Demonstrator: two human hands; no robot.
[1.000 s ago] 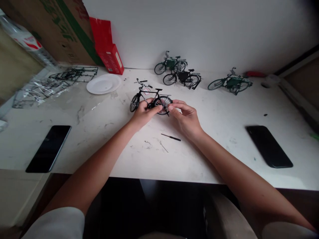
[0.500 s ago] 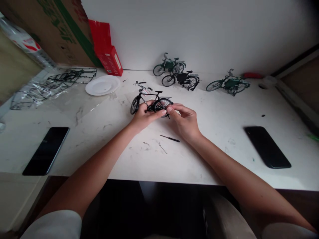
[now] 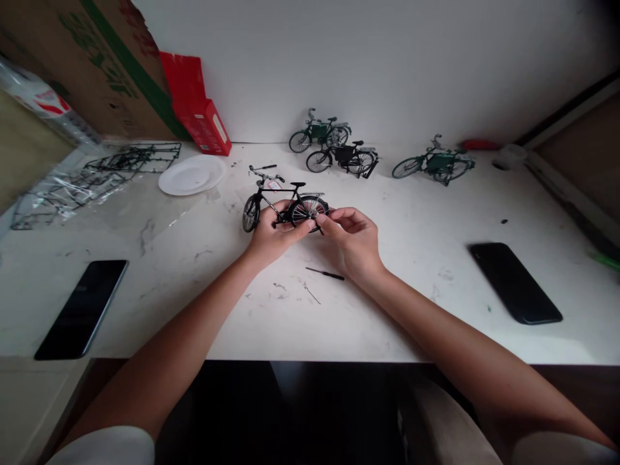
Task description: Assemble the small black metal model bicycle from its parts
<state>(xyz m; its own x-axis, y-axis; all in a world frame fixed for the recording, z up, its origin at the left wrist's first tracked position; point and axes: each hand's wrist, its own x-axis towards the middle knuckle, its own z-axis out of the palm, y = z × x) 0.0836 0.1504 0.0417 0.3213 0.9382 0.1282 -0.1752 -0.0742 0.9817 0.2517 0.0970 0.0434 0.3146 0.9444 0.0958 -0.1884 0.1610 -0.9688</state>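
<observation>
A black model bicycle (image 3: 281,201) is held upright above the white table (image 3: 232,323), its front wheel to the left. My left hand (image 3: 274,236) grips it from below, with the thumb beside the rear wheel. At that wheel's hub, my right hand (image 3: 353,239) pinches with thumb and forefinger; whether a small part sits between those fingertips is too small to tell. Below the hands lie a thin black screwdriver (image 3: 329,274) and a small thin metal piece (image 3: 312,295).
Model bicycles stand behind, one black (image 3: 343,155), two green (image 3: 318,132) (image 3: 436,161). A white plate (image 3: 191,175), red box (image 3: 208,126) and bagged black part frames (image 3: 97,177) are at the left. Phones lie left (image 3: 82,310) and right (image 3: 516,282).
The camera view has shifted slightly, moving most table items left in the picture. Both hands keep about the same hold on the black bicycle.
</observation>
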